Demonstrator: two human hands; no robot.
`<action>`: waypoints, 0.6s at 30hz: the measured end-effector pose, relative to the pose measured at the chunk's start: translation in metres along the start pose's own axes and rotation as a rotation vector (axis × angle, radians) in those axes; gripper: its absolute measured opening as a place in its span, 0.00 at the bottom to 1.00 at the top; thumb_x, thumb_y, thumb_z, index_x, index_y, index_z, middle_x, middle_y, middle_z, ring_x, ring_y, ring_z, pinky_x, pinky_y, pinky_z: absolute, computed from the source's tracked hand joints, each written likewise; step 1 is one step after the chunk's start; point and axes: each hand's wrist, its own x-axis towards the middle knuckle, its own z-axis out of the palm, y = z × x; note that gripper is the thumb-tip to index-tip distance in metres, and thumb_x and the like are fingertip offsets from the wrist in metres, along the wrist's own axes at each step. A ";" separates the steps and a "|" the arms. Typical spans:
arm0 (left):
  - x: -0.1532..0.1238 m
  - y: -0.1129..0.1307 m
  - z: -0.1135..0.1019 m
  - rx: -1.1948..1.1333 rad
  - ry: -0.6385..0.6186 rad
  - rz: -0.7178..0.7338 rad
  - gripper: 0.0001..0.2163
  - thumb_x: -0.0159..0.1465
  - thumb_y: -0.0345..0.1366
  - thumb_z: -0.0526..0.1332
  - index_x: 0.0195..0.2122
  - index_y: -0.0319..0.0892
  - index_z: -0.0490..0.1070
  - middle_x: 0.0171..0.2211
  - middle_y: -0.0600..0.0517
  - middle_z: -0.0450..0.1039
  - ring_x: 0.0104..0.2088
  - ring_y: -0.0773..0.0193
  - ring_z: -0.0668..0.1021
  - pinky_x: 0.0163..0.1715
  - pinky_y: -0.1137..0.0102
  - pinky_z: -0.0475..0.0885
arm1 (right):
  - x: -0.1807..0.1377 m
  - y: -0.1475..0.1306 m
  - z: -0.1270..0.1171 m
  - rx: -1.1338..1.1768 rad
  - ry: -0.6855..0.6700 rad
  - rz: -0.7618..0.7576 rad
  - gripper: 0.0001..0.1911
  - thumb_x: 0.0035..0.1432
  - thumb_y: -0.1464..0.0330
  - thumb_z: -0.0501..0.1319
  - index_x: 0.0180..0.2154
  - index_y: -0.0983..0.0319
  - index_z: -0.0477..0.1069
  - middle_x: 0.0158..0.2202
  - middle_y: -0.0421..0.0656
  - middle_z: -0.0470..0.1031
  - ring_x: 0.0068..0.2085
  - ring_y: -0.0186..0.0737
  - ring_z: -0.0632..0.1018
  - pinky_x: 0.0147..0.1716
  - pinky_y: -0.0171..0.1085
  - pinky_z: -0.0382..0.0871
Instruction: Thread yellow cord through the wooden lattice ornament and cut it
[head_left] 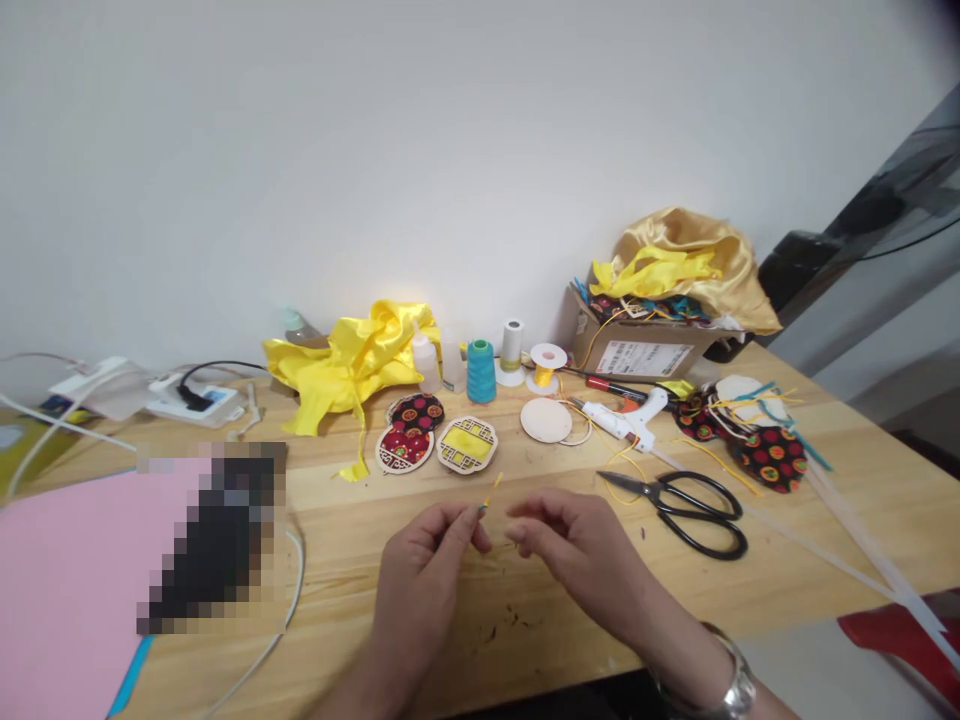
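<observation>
My left hand (pixel 427 550) is closed in a pinch on a short yellow cord (pixel 493 489). The cord's end sticks up past the thumb, and a bit of blue shows at the fingertips. Just to the right, my right hand (pixel 574 545) is half curled with its thumb and forefinger slightly apart; I see nothing between them. Beyond my hands lie an ornamental wooden frame with yellow fabric (pixel 466 446) and a round piece with red patterned fabric (pixel 406 447). Black-handled scissors (pixel 694 500) rest to the right of my right hand, blades pointing left.
A teal thread cone (pixel 481 371), a yellow cord spool (pixel 546 368) and bunched yellow fabric (pixel 352 360) stand along the wall. Farther right are a white glue gun (pixel 626 418) and a fabric-filled cardboard box (pixel 637 350). A pink sheet (pixel 82 580) and white cable (pixel 298 570) lie left.
</observation>
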 end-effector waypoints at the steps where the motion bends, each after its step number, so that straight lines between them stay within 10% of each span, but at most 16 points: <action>1: -0.001 0.001 0.001 -0.003 -0.017 0.014 0.14 0.58 0.45 0.58 0.21 0.42 0.71 0.20 0.55 0.71 0.22 0.66 0.69 0.25 0.74 0.64 | 0.005 0.002 0.000 0.001 0.024 0.022 0.08 0.56 0.66 0.60 0.30 0.63 0.74 0.21 0.35 0.68 0.23 0.29 0.66 0.23 0.30 0.58; 10: -0.005 -0.001 0.003 -0.021 -0.094 0.018 0.14 0.58 0.44 0.58 0.20 0.42 0.72 0.21 0.54 0.73 0.26 0.63 0.73 0.30 0.73 0.67 | 0.044 -0.005 -0.009 -0.194 0.112 -0.085 0.14 0.56 0.68 0.58 0.19 0.63 0.68 0.17 0.35 0.65 0.22 0.30 0.65 0.24 0.30 0.56; 18: -0.015 -0.012 -0.010 0.044 -0.150 0.024 0.15 0.58 0.45 0.58 0.19 0.43 0.72 0.21 0.53 0.73 0.27 0.63 0.73 0.30 0.73 0.66 | 0.075 -0.028 -0.037 -0.298 0.549 -0.335 0.14 0.59 0.66 0.57 0.22 0.62 0.68 0.18 0.37 0.68 0.21 0.31 0.67 0.24 0.32 0.59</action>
